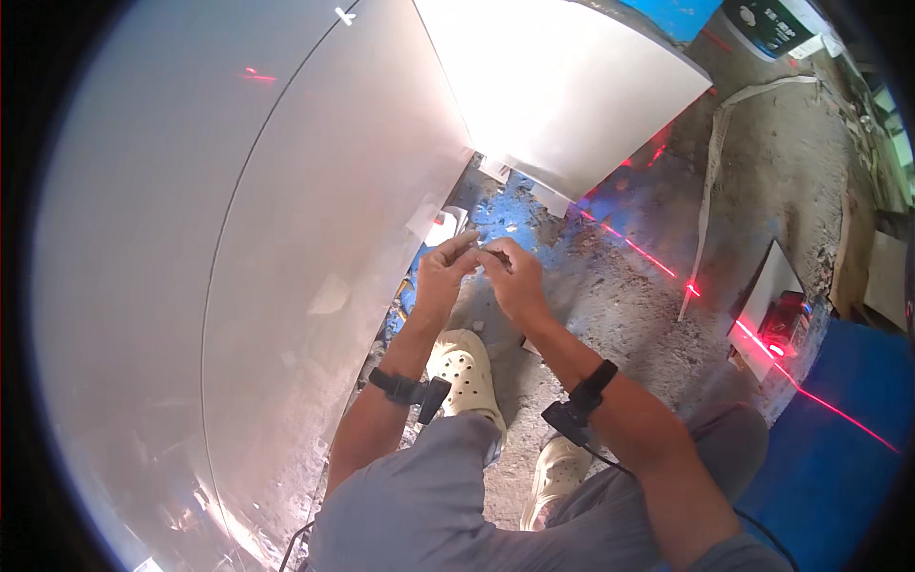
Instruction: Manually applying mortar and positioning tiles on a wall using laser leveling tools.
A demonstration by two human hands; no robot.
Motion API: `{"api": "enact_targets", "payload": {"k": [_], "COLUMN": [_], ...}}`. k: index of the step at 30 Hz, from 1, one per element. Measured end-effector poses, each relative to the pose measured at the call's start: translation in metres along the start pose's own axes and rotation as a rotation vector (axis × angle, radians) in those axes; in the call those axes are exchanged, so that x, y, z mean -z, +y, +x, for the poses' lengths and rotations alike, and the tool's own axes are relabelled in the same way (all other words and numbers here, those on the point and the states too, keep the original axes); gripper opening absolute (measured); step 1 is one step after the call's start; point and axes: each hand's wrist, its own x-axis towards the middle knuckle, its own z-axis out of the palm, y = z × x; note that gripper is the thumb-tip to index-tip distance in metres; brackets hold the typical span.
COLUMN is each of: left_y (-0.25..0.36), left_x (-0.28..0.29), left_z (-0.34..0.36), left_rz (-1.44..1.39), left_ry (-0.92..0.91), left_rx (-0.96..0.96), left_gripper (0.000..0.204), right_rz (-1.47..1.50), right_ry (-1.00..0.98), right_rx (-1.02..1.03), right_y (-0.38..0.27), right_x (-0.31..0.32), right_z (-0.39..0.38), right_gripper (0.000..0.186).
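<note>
My left hand [442, 279] and my right hand [518, 281] meet in front of me, low over the floor. Both are closed, fingertips pinched together at about the same spot. A small dark bit shows between the fingers, too little of it to name. Just beyond the left fingers, a small white piece [444, 229] sits at the lower edge of a large glossy panel [315, 219]. That panel fills the left side, with a thin curved-looking seam and a white cross-shaped spacer [345, 16] on it. A bright white panel [562, 86] meets it at a corner.
Rough grey floor [610, 334] with blue patches lies below. At right, a laser level [785, 321] on a flat white piece throws a red line across the floor. Nearby are a pale strip [711, 181], a bucket [770, 27] and a blue sheet [839, 410]. My cream clogs [465, 374] stand beneath.
</note>
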Motion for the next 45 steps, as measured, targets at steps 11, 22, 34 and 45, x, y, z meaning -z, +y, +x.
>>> {"api": "enact_targets", "payload": {"k": [11,22,34,45], "left_y": [0.019,0.013,0.015,-0.001], "left_x": [0.009,-0.009,-0.023,-0.041], "left_z": [-0.007,0.008,0.072,0.14], "left_rz": [0.207,0.675,0.817,1.029], "left_ry": [-0.069,0.143,0.194,0.351], "left_rx": [-0.087,-0.337,-0.527,-0.301], "left_gripper": [0.036,0.025,0.017,0.018], "right_rz": [0.023,0.632,0.608,0.483], "right_ry": [-0.327,0.011,0.08,0.131], "right_rx": [-0.135,-0.448,-0.489,-0.45], "right_y": [-0.02,-0.016,0.0,-0.006], "right_x": [0.02,0.001,-0.001,0.011], "right_z": [0.019,0.044,0.089,0.063], "right_gripper": [0.021,0.012,0.015,0.036]}}
